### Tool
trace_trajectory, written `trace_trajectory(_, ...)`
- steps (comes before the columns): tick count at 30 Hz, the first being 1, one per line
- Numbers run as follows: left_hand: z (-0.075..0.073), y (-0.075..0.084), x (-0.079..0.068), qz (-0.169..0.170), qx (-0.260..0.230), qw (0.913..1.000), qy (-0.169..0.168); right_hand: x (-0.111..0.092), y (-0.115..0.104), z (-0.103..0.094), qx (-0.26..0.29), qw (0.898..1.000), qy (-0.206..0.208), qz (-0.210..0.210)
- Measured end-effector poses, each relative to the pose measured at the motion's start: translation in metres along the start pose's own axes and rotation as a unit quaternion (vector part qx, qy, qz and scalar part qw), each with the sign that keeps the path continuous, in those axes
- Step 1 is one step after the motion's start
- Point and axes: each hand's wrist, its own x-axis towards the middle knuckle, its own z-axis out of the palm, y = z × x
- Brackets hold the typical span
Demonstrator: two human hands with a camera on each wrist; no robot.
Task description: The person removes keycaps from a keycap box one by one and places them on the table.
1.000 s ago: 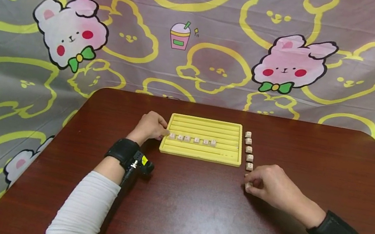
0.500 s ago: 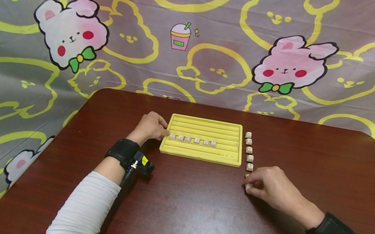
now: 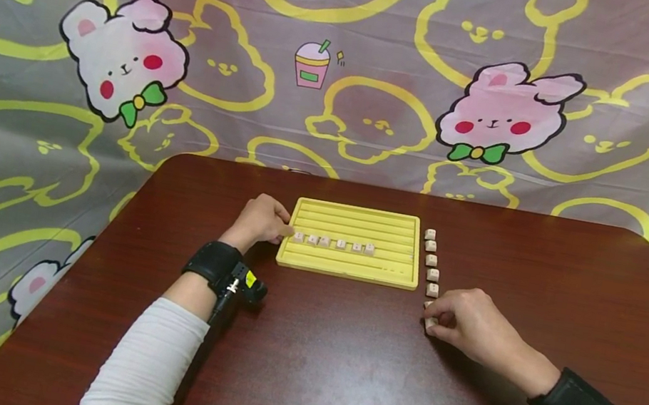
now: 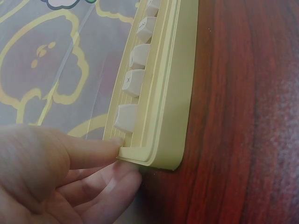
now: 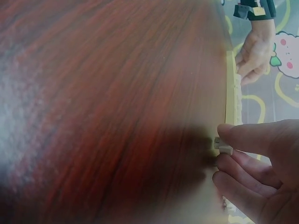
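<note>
Hardly anything had moved since the earlier frames: the right hand (image 3: 466, 325) pinched a keycap (image 5: 225, 150) between thumb and fingers, at the near end of a column of keycaps (image 3: 432, 260) beside the yellow tray (image 3: 351, 275). The left hand (image 3: 261, 218) gripped that tray's left edge, where a row of six keycaps (image 3: 341, 244) sat

1. One left hand (image 3: 259, 218), one right hand (image 3: 469, 322)
2. One yellow tray (image 3: 344, 275)
3. Six keycaps (image 3: 340, 244) in the tray
4. Five uncovered keycaps (image 3: 432, 260) beside it
5. At least one pinched keycap (image 5: 225, 150)
6. Two wristbands (image 3: 212, 262)
7. One bench (image 3: 320, 375)
</note>
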Motion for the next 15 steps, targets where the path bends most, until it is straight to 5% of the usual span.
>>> trace_trajectory(15, -0.0002, -0.0022, 0.0033, 0.007, 0.000, 1.0000, -0.003, 0.0013, 0.0010, 0.0032, -0.001, 1.000, 0.006, 0.011)
